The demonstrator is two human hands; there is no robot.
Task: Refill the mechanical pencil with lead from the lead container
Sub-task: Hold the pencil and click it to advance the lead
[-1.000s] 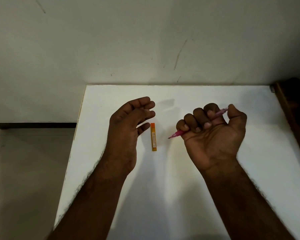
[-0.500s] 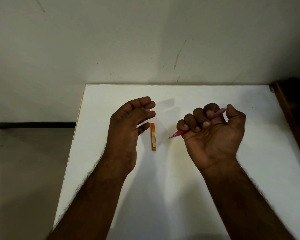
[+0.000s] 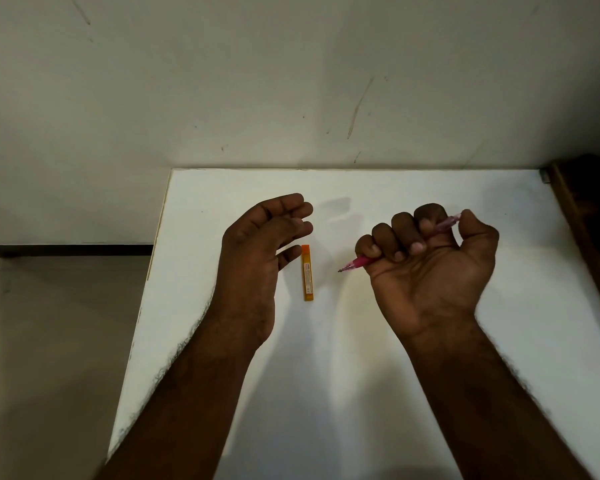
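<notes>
A slim orange lead container lies flat on the white table, lengthwise away from me. My left hand hovers just left of it, fingers loosely curled and holding nothing; its little finger is close to the container's cap end. My right hand is in a fist around a pink mechanical pencil. The pencil's tip sticks out to the left of the fist and its clear rear end shows by my thumb. The pencil's middle is hidden inside the fist.
The table's far edge meets a pale wall. Its left edge drops off to the floor. A dark wooden piece of furniture stands at the table's right side.
Almost nothing has moved. My right hand has shifted very slightly with the pencil; the left hand and the container are as before.
</notes>
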